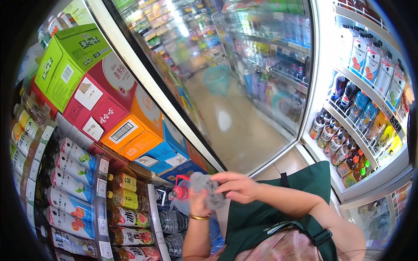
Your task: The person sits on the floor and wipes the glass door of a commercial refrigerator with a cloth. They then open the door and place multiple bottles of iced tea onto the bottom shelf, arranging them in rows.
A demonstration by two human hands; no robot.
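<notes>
A crumpled grey cloth (206,186) is bunched up in front of my body. My left hand (199,204), with a gold bangle at its wrist, grips it from below, and the cloth hides most of the fingers. From the right, my right hand (238,188) has its fingers on the cloth's edge. Just behind the cloth stands a large water bottle with a red cap and handle (180,191). Beyond both hands, a glass cooler door (251,107) in a white frame stands swung out and reflects the shop.
On the left, shelves hold bottled drinks (70,195) behind price strips (102,189). Drink cartons (111,88) in several colours are stacked beside the door. At right, a lit cooler (359,107) holds rows of bottles. A dark green apron (254,225) covers my front.
</notes>
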